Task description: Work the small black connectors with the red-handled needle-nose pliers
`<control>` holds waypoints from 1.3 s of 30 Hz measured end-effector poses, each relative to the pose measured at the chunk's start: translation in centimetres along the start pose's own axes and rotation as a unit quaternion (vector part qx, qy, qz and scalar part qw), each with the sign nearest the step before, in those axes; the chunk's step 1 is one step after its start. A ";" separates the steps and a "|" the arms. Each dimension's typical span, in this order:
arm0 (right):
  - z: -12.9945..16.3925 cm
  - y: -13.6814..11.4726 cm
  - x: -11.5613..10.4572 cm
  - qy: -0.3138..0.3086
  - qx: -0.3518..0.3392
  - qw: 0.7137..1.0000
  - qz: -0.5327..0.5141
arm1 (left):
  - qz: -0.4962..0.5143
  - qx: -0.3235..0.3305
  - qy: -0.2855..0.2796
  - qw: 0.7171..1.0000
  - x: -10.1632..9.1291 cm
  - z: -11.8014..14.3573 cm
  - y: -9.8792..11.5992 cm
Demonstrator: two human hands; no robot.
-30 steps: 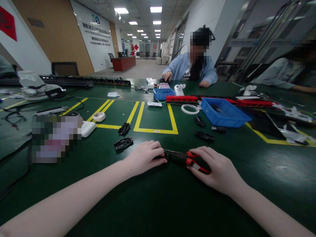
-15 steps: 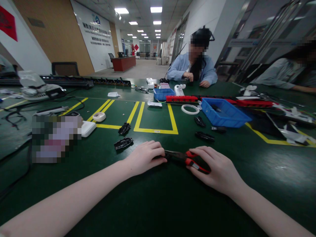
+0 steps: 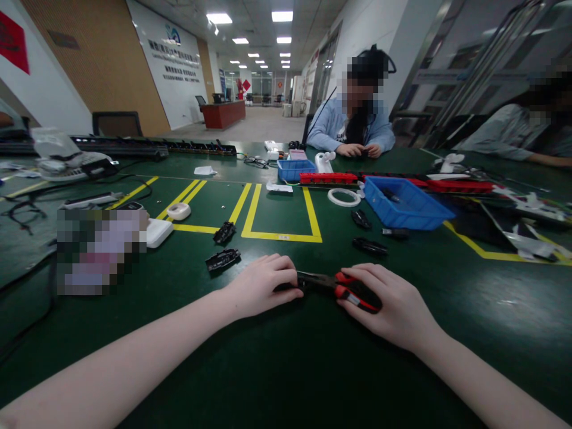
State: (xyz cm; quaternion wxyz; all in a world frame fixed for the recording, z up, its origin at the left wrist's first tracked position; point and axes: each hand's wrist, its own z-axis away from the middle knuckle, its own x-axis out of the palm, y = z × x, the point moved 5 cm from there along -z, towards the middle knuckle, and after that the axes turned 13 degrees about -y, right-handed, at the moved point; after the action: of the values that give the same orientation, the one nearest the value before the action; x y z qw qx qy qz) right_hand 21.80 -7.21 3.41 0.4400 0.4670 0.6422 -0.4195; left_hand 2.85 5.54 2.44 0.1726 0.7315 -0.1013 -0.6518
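Note:
My right hand (image 3: 393,304) is closed round the red-and-black handles of a pair of pliers (image 3: 342,287), whose jaws point left. My left hand (image 3: 268,283) pinches a small black part (image 3: 286,286), mostly covered by the fingers. The jaws of the pliers meet this part at my left fingertips; whether they grip it I cannot tell. Beyond my left hand lie two black plastic shell pieces, one nearer (image 3: 223,260) and one farther (image 3: 224,232). Past my right hand are more black pieces, a long one (image 3: 370,246) and a shorter one (image 3: 361,218).
A blue bin (image 3: 406,205) with a dark item inside stands at right, and a smaller blue bin (image 3: 295,170) farther back. A white ring (image 3: 344,197), a tape roll (image 3: 179,211) and red strips (image 3: 328,178) lie around. Across the green table (image 3: 286,369) sits a person (image 3: 353,125).
My hands and the pliers stay almost in place. The person across the table has brought both hands together and leaned slightly right.

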 end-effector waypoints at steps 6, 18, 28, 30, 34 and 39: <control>0.1 0.6 -0.1 0.017 0.020 0.999 -0.047 | -0.002 0.007 0.003 1.000 0.2 0.1 -0.1; 0.1 0.3 0.4 -0.026 0.002 0.997 -0.073 | -0.007 0.006 0.001 1.000 0.2 0.0 -0.1; 0.3 -0.3 0.0 -0.014 -0.025 0.999 -0.028 | 0.004 0.018 0.005 1.000 0.2 -0.1 -0.2; 0.2 -0.3 0.0 -0.015 -0.026 0.999 -0.026 | 0.004 0.017 0.008 1.000 0.2 -0.1 -0.2; 0.0 -0.2 0.2 -0.022 -0.021 0.999 -0.021 | -0.005 0.020 0.023 1.000 0.0 0.0 0.0; 0.1 -0.3 0.1 -0.020 -0.021 1.000 -0.012 | -0.017 0.027 0.032 0.999 -0.1 0.0 0.4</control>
State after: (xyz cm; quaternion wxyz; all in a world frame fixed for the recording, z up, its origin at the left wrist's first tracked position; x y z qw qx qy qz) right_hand 21.54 -7.29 3.31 0.4579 0.4414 0.6472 -0.4203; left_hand 2.88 5.24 2.70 0.1449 0.7580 -0.1009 -0.6279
